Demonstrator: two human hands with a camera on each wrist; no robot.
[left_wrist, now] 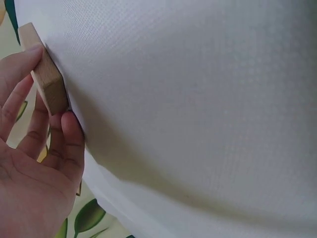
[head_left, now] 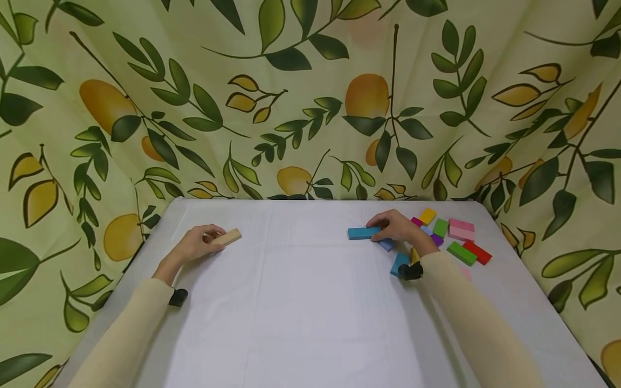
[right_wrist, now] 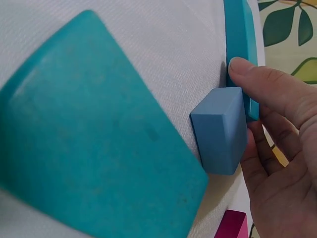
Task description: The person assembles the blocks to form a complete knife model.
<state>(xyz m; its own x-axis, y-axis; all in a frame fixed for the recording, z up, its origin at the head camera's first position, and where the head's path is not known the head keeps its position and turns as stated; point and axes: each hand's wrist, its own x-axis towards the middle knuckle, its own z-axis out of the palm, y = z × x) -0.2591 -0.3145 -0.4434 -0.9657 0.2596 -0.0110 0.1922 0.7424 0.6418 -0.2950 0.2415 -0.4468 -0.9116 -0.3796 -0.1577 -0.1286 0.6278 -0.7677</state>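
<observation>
On the left side of the table, my left hand (head_left: 194,243) grips a plain wooden block (head_left: 229,237) between thumb and fingers. In the left wrist view this wooden block (left_wrist: 47,72) is held by its long sides, low over the cloth. Toward the far right, my right hand (head_left: 399,225) pinches one end of a long blue block (head_left: 359,233), whose other end points left. A smaller light blue block (right_wrist: 218,131) stands right beside the right thumb. Nearer the right wrist lies another blue block (right_wrist: 99,129), partly covered by the wrist camera in the head view.
White cloth covers the table (head_left: 301,302). Right of the right hand lie several loose blocks, among them a yellow block (head_left: 428,216), a pink block (head_left: 461,226), a green block (head_left: 462,253) and a red block (head_left: 480,253). A leaf-patterned curtain (head_left: 310,81) hangs behind the table.
</observation>
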